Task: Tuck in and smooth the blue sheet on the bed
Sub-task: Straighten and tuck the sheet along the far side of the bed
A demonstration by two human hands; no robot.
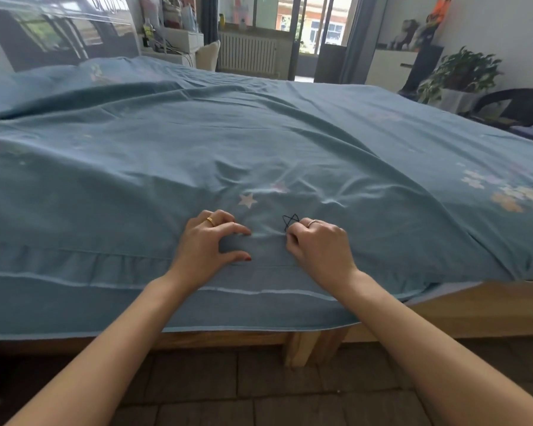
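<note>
Two bare forearms reach in from the bottom edge, over a dark tiled floor [197, 392] and the wooden bed frame [302, 345]. Left hand [208, 244] sits on the blue sheet [166, 155] near the bed's front edge, fingers curled with the tips pressing the fabric, thumb spread apart, gold ring on one finger. Right hand [319, 244] is just beside it, fingers curled in tight and pinching a bit of sheet next to a small black star print [290, 222]. The sheet covers the whole bed, wrinkled around the hands, hem hanging over the frame. Potted plant [462, 72] far right.
</note>
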